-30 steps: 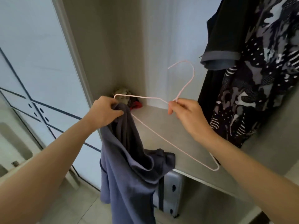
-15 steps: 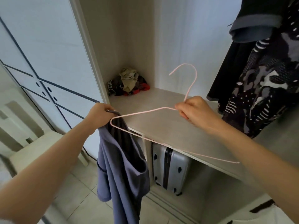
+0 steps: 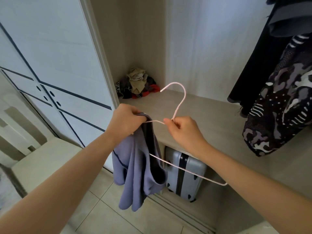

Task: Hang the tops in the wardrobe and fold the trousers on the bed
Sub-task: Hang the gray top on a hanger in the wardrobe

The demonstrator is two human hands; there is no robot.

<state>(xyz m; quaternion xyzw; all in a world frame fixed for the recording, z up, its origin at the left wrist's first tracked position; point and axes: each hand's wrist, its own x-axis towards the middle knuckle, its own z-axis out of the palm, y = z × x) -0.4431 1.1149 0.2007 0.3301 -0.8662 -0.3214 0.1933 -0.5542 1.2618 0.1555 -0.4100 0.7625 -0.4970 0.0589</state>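
left hand [image 3: 125, 119]: fingers [image 3: 135, 115] curled tight, clamped on a bunched edge of the top; hanger's left shoulder end runs into the same grip
right hand [image 3: 184, 130]: thumb and forefinger [image 3: 167, 121] pinched together on the hanger's neck, just below the hook; other fingers curled into the palm, nothing else held
hanger [image 3: 185, 168]: pink wire, held between both hands in front of the shelf edge; hook up and pointing into the wardrobe, bottom bar slanting down to the right under the right forearm
top [image 3: 136, 174]: blue-purple, hangs limp from the left hand, one side over the hanger's left end; lower hem well above the floor; not on a rail
how far on the hanger: cannot tell, fabric hides the wire's left end
wardrobe shelf [image 3: 211, 119]: pale wood, just beyond both hands
clothes pile [image 3: 137, 83]: crumpled, in the shelf's back left corner
hung garments: black top [image 3: 253, 68] and patterned dark garment [image 3: 283, 107], upper right, above the shelf
suitcase [image 3: 189, 184]: silver hard-shell, upright under the shelf, behind the hanger bar
sliding door [image 3: 55, 56]: white with dark lines, left of the opening
floor [image 3: 104, 215]: pale tiles, below the top
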